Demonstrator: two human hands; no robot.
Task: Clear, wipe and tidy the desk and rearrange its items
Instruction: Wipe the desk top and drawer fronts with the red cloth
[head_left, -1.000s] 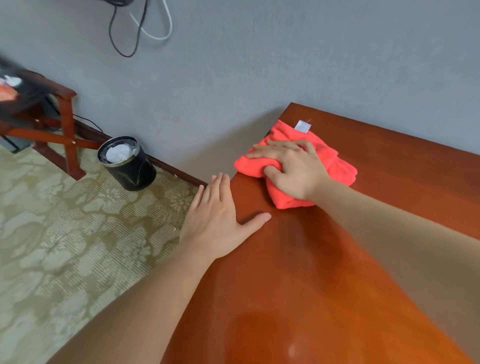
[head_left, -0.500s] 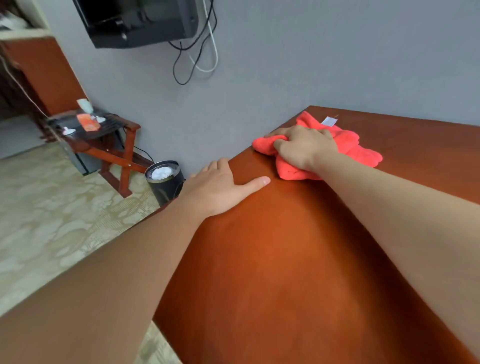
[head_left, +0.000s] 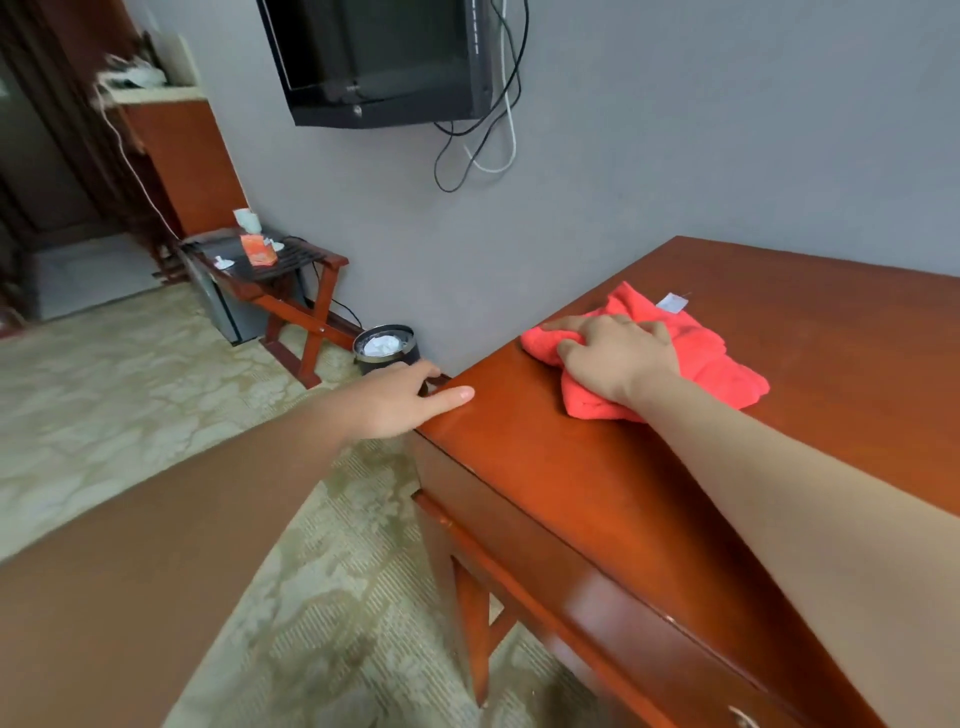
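The red-brown wooden desk (head_left: 571, 499) fills the right side of the head view. A crumpled red cloth (head_left: 719, 358) with a white tag lies near the desk's far left corner, close to the wall. My right hand (head_left: 618, 358) lies on top of the cloth, with bent fingers gripping it against the desktop. At the desk's left edge is my left hand (head_left: 400, 400), its thumb lying on the top surface and its fingers reaching down over the side. Apart from the cloth, no objects show on the visible desktop.
A black waste bin (head_left: 387, 345) holding white paper stands on the carpet against the grey wall, just left of the desk. Further left is a wooden folding rack (head_left: 291, 280) with small items. A wall-mounted TV (head_left: 379, 57) hangs above, with cables (head_left: 488, 150) dangling.
The view has lifted and pulled back, bringing the TV and rack into sight. My left hand slid from flat on the desktop to its left edge. My right hand stays on the cloth.
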